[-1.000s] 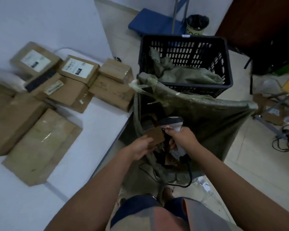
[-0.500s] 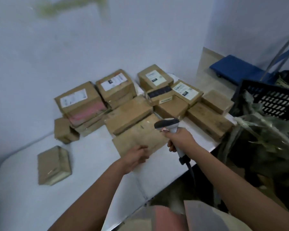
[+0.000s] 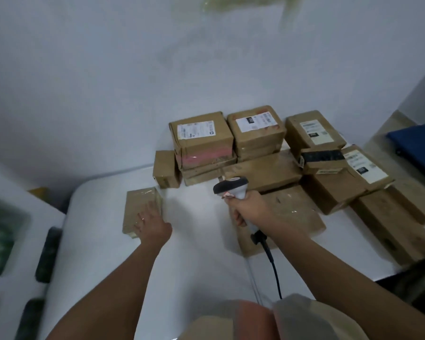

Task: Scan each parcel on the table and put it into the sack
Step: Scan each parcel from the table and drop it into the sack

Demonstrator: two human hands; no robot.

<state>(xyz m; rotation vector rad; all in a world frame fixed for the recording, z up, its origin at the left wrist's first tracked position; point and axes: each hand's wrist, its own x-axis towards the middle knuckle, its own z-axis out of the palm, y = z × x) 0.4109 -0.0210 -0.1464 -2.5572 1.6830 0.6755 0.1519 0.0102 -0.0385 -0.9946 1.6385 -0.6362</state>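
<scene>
On the white surface, our left hand now lies with fingers spread flat on the lone small parcel, having moved off the flat parcel it touched half a second ago. Our right hand stays wrapped around the scanner. The next scan can begin; the sack is out of view.
</scene>
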